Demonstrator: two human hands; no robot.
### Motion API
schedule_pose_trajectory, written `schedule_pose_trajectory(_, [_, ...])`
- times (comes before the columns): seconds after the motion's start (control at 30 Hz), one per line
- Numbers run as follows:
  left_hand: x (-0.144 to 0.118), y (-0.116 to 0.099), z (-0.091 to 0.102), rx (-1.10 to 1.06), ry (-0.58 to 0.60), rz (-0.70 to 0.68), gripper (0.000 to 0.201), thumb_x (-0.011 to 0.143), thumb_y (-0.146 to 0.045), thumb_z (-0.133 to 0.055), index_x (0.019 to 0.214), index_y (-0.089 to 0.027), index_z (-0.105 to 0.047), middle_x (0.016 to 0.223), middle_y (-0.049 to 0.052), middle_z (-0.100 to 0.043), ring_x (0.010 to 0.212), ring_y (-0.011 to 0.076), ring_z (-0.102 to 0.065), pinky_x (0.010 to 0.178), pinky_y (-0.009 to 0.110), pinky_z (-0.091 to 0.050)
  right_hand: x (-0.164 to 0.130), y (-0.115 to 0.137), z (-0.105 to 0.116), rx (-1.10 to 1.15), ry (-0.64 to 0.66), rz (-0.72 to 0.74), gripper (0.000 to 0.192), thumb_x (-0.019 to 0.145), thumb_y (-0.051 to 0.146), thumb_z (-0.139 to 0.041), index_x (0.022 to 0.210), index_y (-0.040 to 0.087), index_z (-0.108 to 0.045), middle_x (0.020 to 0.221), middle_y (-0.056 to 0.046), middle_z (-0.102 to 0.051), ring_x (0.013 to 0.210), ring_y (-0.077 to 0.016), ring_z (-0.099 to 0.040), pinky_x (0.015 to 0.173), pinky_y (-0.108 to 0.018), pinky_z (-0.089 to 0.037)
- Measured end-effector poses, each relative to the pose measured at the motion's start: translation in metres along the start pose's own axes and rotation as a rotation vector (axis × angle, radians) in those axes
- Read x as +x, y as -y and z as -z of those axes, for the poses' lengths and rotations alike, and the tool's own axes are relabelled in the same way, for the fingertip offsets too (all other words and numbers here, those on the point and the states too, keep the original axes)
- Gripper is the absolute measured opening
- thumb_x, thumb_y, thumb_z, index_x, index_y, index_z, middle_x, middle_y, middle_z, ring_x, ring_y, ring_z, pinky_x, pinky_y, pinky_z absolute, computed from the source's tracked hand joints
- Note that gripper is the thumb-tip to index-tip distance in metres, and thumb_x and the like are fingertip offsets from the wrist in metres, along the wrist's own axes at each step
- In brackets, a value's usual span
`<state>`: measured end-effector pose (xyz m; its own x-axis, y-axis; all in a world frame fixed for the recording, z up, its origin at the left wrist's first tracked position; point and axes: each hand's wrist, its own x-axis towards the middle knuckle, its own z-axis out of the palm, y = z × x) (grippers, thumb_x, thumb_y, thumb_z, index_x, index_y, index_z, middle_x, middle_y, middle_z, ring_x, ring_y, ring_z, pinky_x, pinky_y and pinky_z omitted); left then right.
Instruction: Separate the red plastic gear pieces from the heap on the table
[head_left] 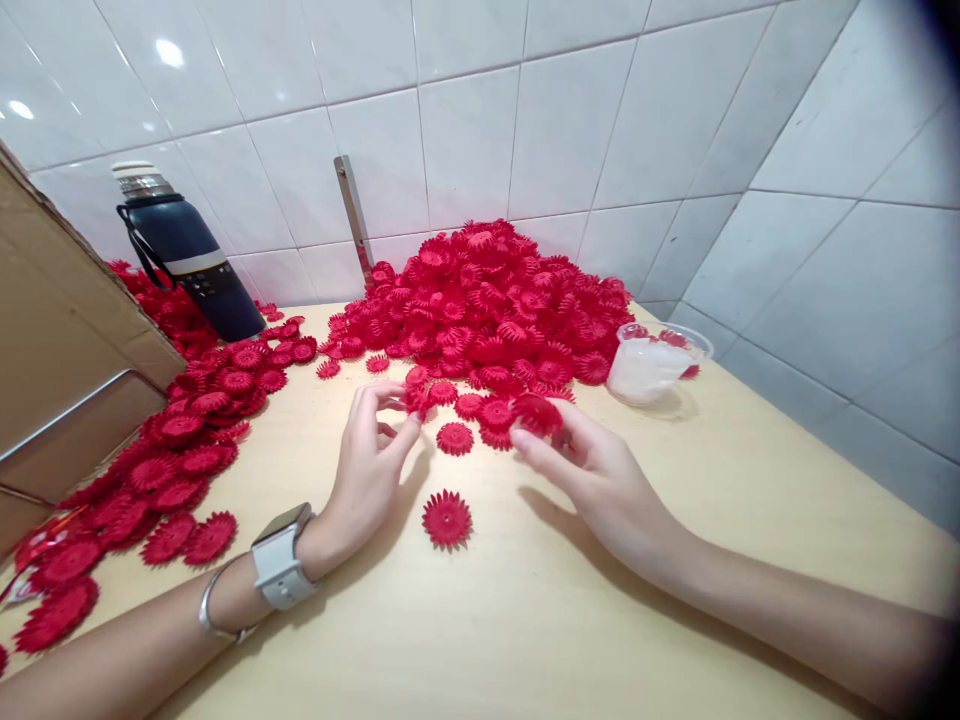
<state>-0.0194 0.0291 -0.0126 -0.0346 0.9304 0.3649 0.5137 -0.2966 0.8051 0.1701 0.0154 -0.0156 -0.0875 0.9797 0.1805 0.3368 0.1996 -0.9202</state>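
Observation:
My left hand [369, 460], with a watch [283, 555] and a bangle on the wrist, pinches a red fringed paper flower [418, 400] between thumb and fingers. My right hand [611, 480] is closed on another red fringed flower [536, 415], held tilted above the table; whether it is one layer or several I cannot tell. Between the hands, several loose flowers lie flat, one of them a round flower [454, 438]. Nearer to me lies a single spiky flower [448, 520] with a small centre hole. Behind both hands rises a large heap of red flowers [487, 300].
A clear plastic cup [649, 365] with whitish contents stands right of the heap. At left are a dark bottle [199, 260], more red flowers [176, 430] and a cardboard box [67, 300]. A metal strip [351, 215] leans on the tiled wall [480, 130].

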Motion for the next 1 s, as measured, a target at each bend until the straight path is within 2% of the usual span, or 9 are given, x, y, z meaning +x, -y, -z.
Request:
schedule_pose_trajectory(0.07, [0.0,0.001,-0.001,0.028,0.021,-0.012,0.032,0.079,-0.019,-0.05,0.11,-0.021,-0.042,0.112,0.005,-0.046,0.096,0.0165,-0.049,0.074,0.028,-0.042,-0.001,-0.001,-0.001,-0.108,-0.019,0.105,0.038,0.078,0.036,-0.053,0.112,0.023,-0.044,0.102,-0.007,-0.052,0.096,-0.0232,-0.048,0.08,-0.038,-0.04])
schedule_pose_trajectory(0.13, [-0.002,0.001,-0.002,0.07,0.065,-0.067,0.04,0.078,-0.015,-0.05,0.115,-0.023,-0.039,0.117,0.005,-0.043,0.102,0.0173,-0.047,0.079,0.03,-0.041,-0.004,-0.001,-0.002,-0.256,0.006,0.278,0.048,0.077,0.03,-0.055,0.121,0.024,-0.037,0.117,-0.01,-0.045,0.109,-0.0263,-0.039,0.089,-0.044,-0.033])
schedule_pose_trajectory(0.27, [-0.005,-0.003,-0.002,0.08,0.117,-0.128,0.037,0.078,-0.011,-0.047,0.112,-0.023,-0.043,0.115,0.005,-0.044,0.105,0.0176,-0.045,0.083,0.031,-0.04,-0.011,0.0,-0.005,-0.513,0.31,0.752,0.031,0.077,0.024,-0.055,0.108,0.025,-0.053,0.123,-0.011,-0.045,0.116,-0.0312,-0.031,0.087,-0.048,-0.03])
schedule_pose_trajectory(0.33, [-0.006,-0.006,-0.001,0.058,0.142,-0.123,0.029,0.08,-0.013,-0.047,0.108,-0.022,-0.047,0.112,0.004,-0.046,0.104,0.0171,-0.046,0.083,0.03,-0.04,-0.012,0.001,-0.005,-0.565,0.389,0.849,0.016,0.08,0.019,-0.051,0.092,0.023,-0.06,0.117,-0.009,-0.052,0.115,-0.0296,-0.034,0.085,-0.045,-0.031])
schedule_pose_trajectory(0.4, [-0.006,-0.009,0.0,0.034,0.171,-0.114,0.021,0.082,-0.018,-0.047,0.103,-0.021,-0.049,0.108,0.004,-0.049,0.101,0.0164,-0.048,0.083,0.029,-0.04,-0.012,0.001,-0.004,-0.522,0.311,0.824,0.015,0.081,0.012,-0.048,0.083,0.02,-0.061,0.103,-0.007,-0.06,0.106,-0.025,-0.044,0.082,-0.041,-0.033])
schedule_pose_trajectory(0.47, [-0.007,-0.013,0.001,0.001,0.182,-0.122,0.015,0.085,-0.023,-0.043,0.098,-0.02,-0.05,0.102,0.003,-0.051,0.098,0.0159,-0.049,0.084,0.029,-0.039,-0.011,0.001,-0.002,-0.426,0.147,0.77,0.015,0.081,0.009,-0.048,0.079,0.019,-0.06,0.088,-0.006,-0.064,0.092,-0.0216,-0.052,0.078,-0.038,-0.036])
schedule_pose_trajectory(0.57, [-0.009,-0.018,0.004,-0.036,0.241,-0.164,0.017,0.088,-0.026,-0.038,0.086,-0.019,-0.053,0.096,0.004,-0.053,0.095,0.0163,-0.049,0.086,0.03,-0.038,-0.01,0.002,0.002,-0.351,-0.026,0.717,0.015,0.081,0.011,-0.049,0.079,0.02,-0.061,0.081,-0.006,-0.063,0.081,-0.0204,-0.054,0.073,-0.038,-0.038])
schedule_pose_trajectory(0.77, [-0.01,-0.019,0.007,-0.004,0.372,-0.229,0.01,0.079,-0.022,-0.054,0.071,-0.018,-0.058,0.101,0.005,-0.051,0.097,0.0177,-0.05,0.089,0.031,-0.037,-0.01,0.003,0.0,-0.327,0.102,0.78,0.015,0.08,0.011,-0.05,0.082,0.021,-0.062,0.082,-0.006,-0.061,0.08,-0.0194,-0.051,0.068,-0.034,-0.042])
schedule_pose_trajectory(1.0, [-0.012,-0.02,0.006,-0.05,0.453,-0.275,0.008,0.076,-0.016,-0.058,0.082,-0.017,-0.064,0.104,0.006,-0.051,0.101,0.0177,-0.05,0.091,0.031,-0.04,-0.007,0.002,-0.001,-0.261,0.137,0.624,0.006,0.078,0.017,-0.055,0.074,0.018,-0.06,0.079,-0.006,-0.059,0.076,-0.0187,-0.05,0.068,-0.034,-0.041])
